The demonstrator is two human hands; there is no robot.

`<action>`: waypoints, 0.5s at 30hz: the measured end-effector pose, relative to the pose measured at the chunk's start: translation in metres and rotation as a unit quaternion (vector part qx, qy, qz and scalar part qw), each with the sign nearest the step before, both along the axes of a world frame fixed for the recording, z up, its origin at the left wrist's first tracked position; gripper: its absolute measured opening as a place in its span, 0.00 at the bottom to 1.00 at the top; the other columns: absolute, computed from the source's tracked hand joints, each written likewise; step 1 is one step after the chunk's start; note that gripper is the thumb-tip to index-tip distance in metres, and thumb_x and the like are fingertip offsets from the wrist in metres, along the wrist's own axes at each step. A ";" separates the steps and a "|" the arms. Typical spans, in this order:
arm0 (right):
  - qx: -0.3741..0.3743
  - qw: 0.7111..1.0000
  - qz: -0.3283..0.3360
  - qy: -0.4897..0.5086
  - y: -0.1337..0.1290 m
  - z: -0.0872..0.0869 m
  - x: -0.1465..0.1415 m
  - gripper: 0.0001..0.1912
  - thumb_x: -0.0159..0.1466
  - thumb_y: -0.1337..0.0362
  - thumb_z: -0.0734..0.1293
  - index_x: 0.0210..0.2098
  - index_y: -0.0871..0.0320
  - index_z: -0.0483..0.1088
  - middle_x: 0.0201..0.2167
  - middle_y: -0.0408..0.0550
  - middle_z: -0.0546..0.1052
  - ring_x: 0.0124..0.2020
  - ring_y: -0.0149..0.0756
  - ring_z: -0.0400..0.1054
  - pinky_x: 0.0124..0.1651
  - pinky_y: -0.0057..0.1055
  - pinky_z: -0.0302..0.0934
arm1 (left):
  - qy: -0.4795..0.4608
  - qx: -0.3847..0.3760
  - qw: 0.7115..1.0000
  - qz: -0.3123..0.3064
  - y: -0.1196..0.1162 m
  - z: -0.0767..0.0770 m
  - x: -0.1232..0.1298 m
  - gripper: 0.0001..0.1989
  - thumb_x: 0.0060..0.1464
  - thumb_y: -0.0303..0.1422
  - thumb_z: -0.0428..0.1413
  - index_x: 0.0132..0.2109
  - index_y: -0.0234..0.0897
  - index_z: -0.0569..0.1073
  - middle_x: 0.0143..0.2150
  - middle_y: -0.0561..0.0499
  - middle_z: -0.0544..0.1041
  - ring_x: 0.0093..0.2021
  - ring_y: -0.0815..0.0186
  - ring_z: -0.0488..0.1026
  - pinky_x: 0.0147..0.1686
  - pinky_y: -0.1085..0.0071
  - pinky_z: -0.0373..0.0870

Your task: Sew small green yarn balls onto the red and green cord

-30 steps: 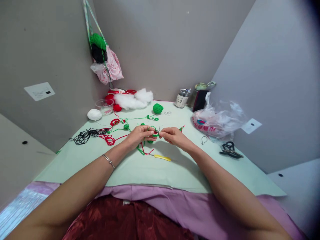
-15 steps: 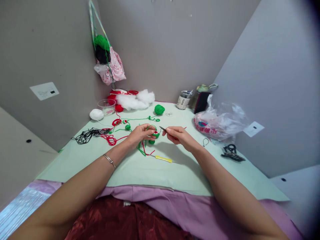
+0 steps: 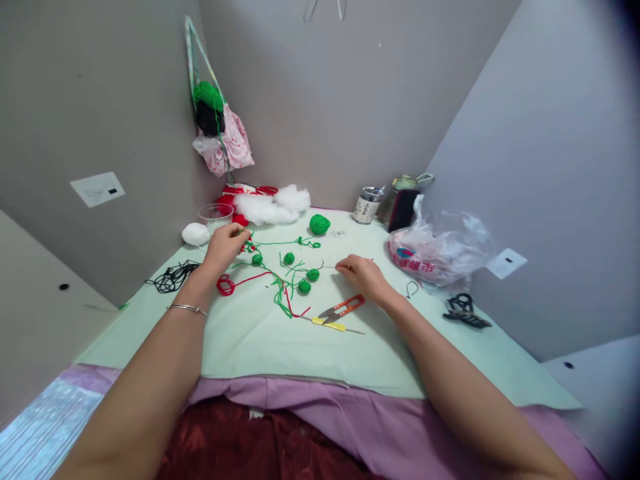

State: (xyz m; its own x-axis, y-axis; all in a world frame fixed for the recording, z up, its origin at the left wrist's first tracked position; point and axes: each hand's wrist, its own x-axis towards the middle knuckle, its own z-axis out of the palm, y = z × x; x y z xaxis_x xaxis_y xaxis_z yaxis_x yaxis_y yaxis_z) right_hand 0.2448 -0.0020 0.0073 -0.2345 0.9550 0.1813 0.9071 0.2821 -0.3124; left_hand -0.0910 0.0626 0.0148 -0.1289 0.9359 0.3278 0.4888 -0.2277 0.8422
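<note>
My left hand (image 3: pixel 227 245) is closed over a small red and green crocheted piece (image 3: pixel 247 247) at the left of the mat, partly hidden by the fingers. My right hand (image 3: pixel 363 272) pinches a thin needle (image 3: pixel 329 267) with a short dark thread at its left end. Between the hands lie small green balls (image 3: pixel 313 275) with loose green tails. Orange-handled snips (image 3: pixel 343 308) rest across a yellow-handled crochet hook (image 3: pixel 329 324), just below my right hand. Red yarn (image 3: pixel 226 285) curls below my left hand.
Black yarn (image 3: pixel 173 277), a white ball (image 3: pixel 195 234) and a clear tub (image 3: pixel 216 213) are at the left. White stuffing (image 3: pixel 273 205) and green yarn (image 3: pixel 319 225) lie behind. A can (image 3: pixel 367 205), plastic bag (image 3: pixel 433 250) and black hair clip (image 3: pixel 467 311) stand or lie right.
My left hand has moved left and away to the red and green piece. The snips have left my right hand and lie on the hook. Small green balls now show between the hands.
</note>
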 end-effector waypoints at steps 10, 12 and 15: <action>0.035 0.972 0.005 -0.231 0.016 -0.013 -0.023 0.14 0.69 0.71 0.56 0.42 0.60 0.73 0.45 0.57 0.74 0.48 0.44 0.65 0.42 0.33 0.58 | 0.194 0.048 0.979 0.028 0.021 -0.028 -0.017 0.11 0.51 0.34 0.55 0.39 0.39 0.80 0.44 0.43 0.76 0.52 0.51 0.68 0.58 0.57 0.59; 0.036 0.974 0.005 -0.226 0.014 -0.012 -0.025 0.14 0.68 0.73 0.56 0.41 0.62 0.72 0.44 0.59 0.74 0.47 0.44 0.65 0.43 0.34 0.58 | 0.217 0.049 0.975 0.006 0.026 -0.036 -0.017 0.13 0.52 0.34 0.53 0.41 0.39 0.80 0.44 0.43 0.76 0.53 0.52 0.67 0.60 0.56 0.56; 0.039 0.978 -0.006 -0.203 0.013 -0.013 -0.026 0.14 0.66 0.74 0.56 0.40 0.64 0.72 0.44 0.61 0.74 0.47 0.46 0.66 0.43 0.35 0.58 | 0.244 0.074 0.966 -0.039 0.032 -0.047 -0.016 0.15 0.55 0.32 0.50 0.45 0.38 0.79 0.47 0.42 0.76 0.54 0.52 0.66 0.60 0.56 0.56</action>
